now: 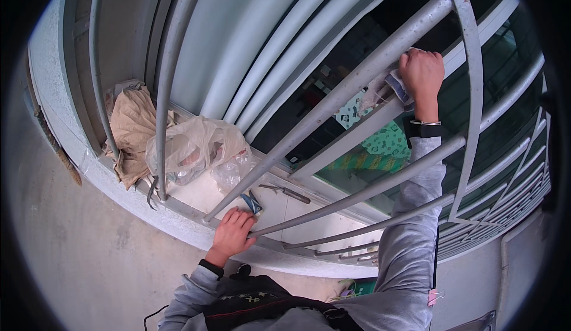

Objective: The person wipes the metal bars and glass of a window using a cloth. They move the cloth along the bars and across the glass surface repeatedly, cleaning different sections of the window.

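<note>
My right hand (423, 72) is closed on a greyish cloth (378, 91) with a blue part, up at a thick metal bar (357, 74) of the window grille. Its palm side is hidden. Lower down, my left hand (233, 232) rests on the grille's bottom rail (272, 243), its fingers lying over the edge between two bars and its thumb beside one. Just beyond those fingertips lies a blue and white tube or packet (253, 204) on the white sill (285, 215). A thin tool with a dark handle (296, 195) is farther in.
A crumpled translucent plastic bag (200, 148) and a brown cloth (131, 130) sit on the sill at left. Behind the bars are the window frame (348, 141) and pale vertical panels (250, 59). A rusty rod (55, 146) leans along the outer left wall. Something green (366, 286) lies below.
</note>
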Demonstrator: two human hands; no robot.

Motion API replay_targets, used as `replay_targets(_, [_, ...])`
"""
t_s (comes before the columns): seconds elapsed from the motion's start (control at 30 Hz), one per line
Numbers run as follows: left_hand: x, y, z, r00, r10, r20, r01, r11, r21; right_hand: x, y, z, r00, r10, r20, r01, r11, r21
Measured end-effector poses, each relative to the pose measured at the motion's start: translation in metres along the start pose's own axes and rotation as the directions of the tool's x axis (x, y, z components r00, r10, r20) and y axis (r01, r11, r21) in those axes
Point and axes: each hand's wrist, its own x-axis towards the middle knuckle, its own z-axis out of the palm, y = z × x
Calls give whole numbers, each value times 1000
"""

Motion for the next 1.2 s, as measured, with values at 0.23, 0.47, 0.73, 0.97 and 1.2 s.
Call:
replay_targets(0.23, [0, 0, -3, 998, 12, -54, -15, 998, -55, -130, -115, 29, 861, -295, 413, 242, 954, 178])
replay_targets(0.47, [0, -1, -4, 999, 23, -37, -25, 998, -53, -274, -215, 50, 689, -662, 297, 251, 601, 759])
replay_targets(0.73, [2, 0, 2, 998, 40, -40, -40, 999, -17, -347, -183, 25, 726, -439, 530, -139, 661, 738])
replay_targets(0.97, [4, 5, 1, 999, 52, -17, -52, 998, 20, -398, -157, 1, 113, 516, 849, -698, -567, 438])
replay_targets(1.2, [7, 9, 3, 998, 56, -12, -56, 997, 47, -452, -176, -49, 5, 43, 999, -376, -926, 42])
